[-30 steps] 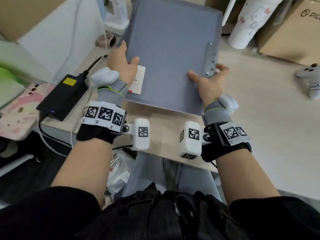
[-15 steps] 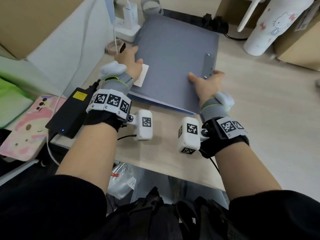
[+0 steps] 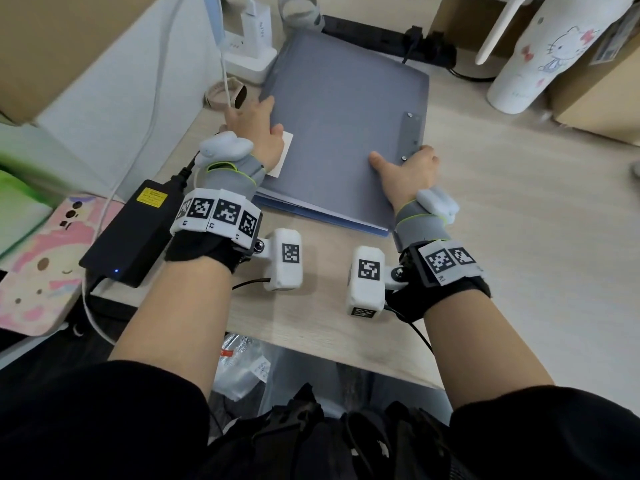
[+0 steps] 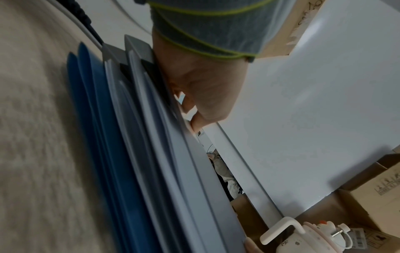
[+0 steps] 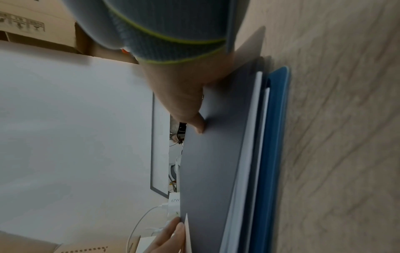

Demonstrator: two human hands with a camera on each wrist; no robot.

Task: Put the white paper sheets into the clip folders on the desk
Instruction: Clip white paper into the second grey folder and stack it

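Observation:
A grey clip folder lies closed on top of a stack on the desk, its metal clip plate near the right edge. My left hand grips its left edge, thumb on the cover beside a white label. At the right edge, by the clip plate, my right hand grips it too, thumb on top. Under it a blue folder peeks out, with white paper sheets showing edge-on between the covers. The left wrist view shows the left hand against the stacked folder edges.
A black power adapter lies left of the folders, a white charger and a power strip behind them. At back right stand a white cartoon-cat bottle and a cardboard box. A wall panel borders the left.
The grey folder, held raised and tilted a second ago, has come down flat onto the stack. Both hands keep their places on its edges.

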